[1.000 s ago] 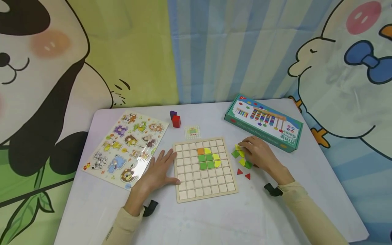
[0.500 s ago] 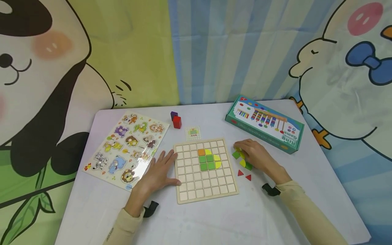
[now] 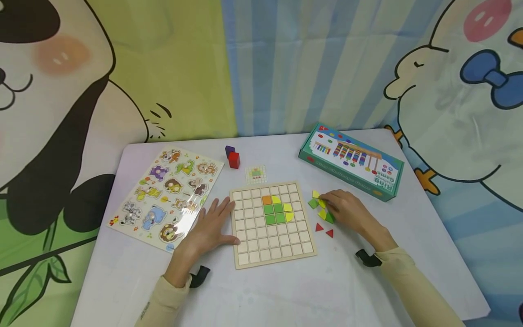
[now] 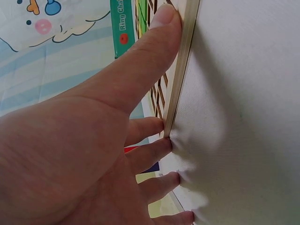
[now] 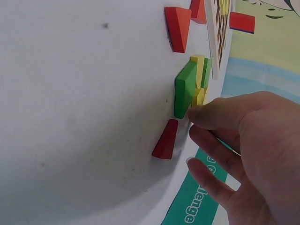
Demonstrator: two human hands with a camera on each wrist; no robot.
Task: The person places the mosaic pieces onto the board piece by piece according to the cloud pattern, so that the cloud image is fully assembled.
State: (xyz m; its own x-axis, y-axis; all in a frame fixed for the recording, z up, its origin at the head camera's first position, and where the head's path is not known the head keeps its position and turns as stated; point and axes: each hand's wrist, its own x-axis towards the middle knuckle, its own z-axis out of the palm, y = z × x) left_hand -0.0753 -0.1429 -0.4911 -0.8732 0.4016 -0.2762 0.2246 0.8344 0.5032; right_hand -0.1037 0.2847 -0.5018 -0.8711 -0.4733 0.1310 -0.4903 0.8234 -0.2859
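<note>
A wooden grid board (image 3: 274, 264) lies mid-table, with an orange square (image 3: 267, 200), several green squares (image 3: 273, 214) and yellow rounded pieces (image 3: 288, 212) in its cells. My left hand (image 3: 211, 228) rests with spread fingers at its left edge; the thumb (image 4: 157, 42) lies on the rim. My right hand (image 3: 347, 211) is over the loose pieces right of the board, fingers bent. Its thumb tip is right at a yellow piece (image 5: 198, 97) beside a green piece (image 5: 186, 89); I cannot tell whether it pinches one. A red piece (image 5: 166, 140) lies below the fingers.
Two red triangles (image 3: 319, 227) lie nearer me. A small pattern card (image 3: 256, 174) sits behind the board, beside a red cube (image 3: 234, 160) and a purple block (image 3: 229, 150). An animal puzzle (image 3: 163, 200) lies left; a green game box (image 3: 351, 161) stands back right.
My right hand shifts slightly left over the loose pieces, then back right, uncovering the yellow piece at the far end. The left hand stays at the board's edge.
</note>
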